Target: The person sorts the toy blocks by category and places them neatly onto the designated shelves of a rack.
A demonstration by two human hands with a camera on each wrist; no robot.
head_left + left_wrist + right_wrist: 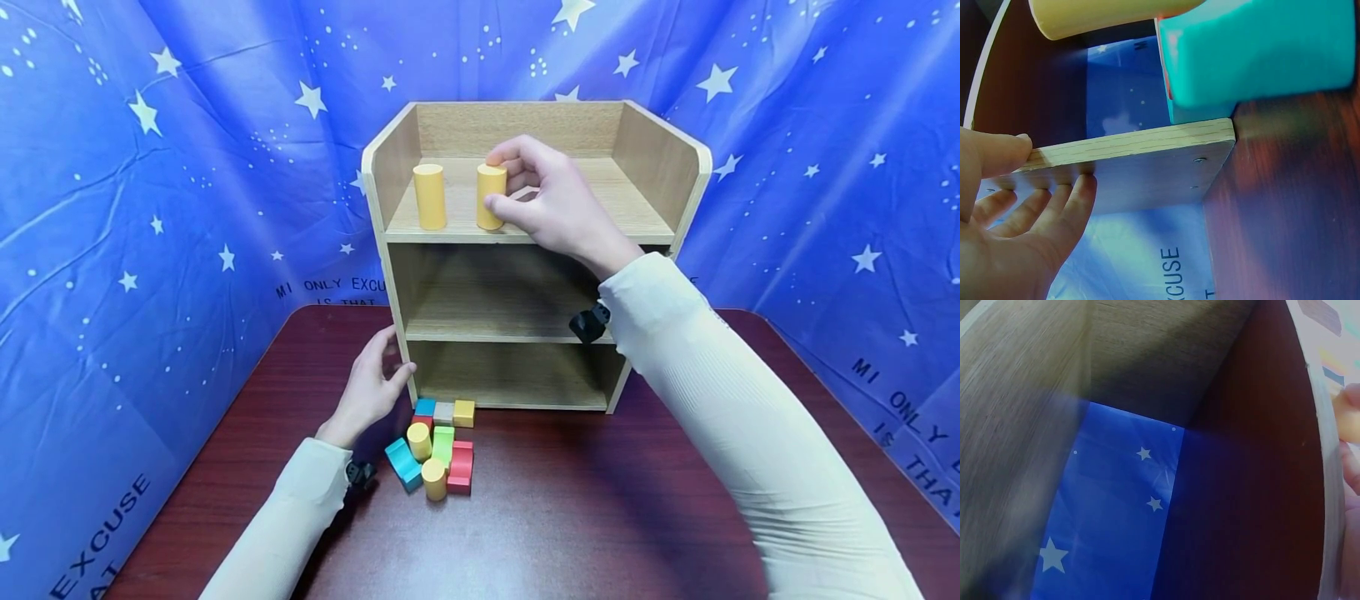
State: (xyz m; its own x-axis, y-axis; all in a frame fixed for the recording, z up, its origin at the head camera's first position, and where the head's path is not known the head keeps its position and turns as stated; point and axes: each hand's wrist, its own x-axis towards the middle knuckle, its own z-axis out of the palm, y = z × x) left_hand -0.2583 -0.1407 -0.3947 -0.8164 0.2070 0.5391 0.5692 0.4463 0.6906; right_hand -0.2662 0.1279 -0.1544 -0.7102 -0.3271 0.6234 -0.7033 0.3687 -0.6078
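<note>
On the top level of a small wooden shelf unit [667, 171], my right hand [562, 204] holds a yellow cylinder block [488, 200] between thumb and fingers. The block stands upright near the front edge. A second yellow cylinder [430, 198] stands upright to its left, apart from it. Lower down, my left hand [366, 390] grips the unit's left side panel. In the left wrist view its thumb lies at the front edge of the panel [1147, 140], with the fingers against the outer face. The right wrist view catches only a sliver of the right hand [1350, 444].
In front of the unit's lower left corner, several blocks lie together on the dark red table [540, 517]: yellow cylinders [434, 481], a teal block [404, 464], a green block [442, 447], a red block [461, 467] and small cubes [464, 413]. A blue starry curtain [225, 208] surrounds the table.
</note>
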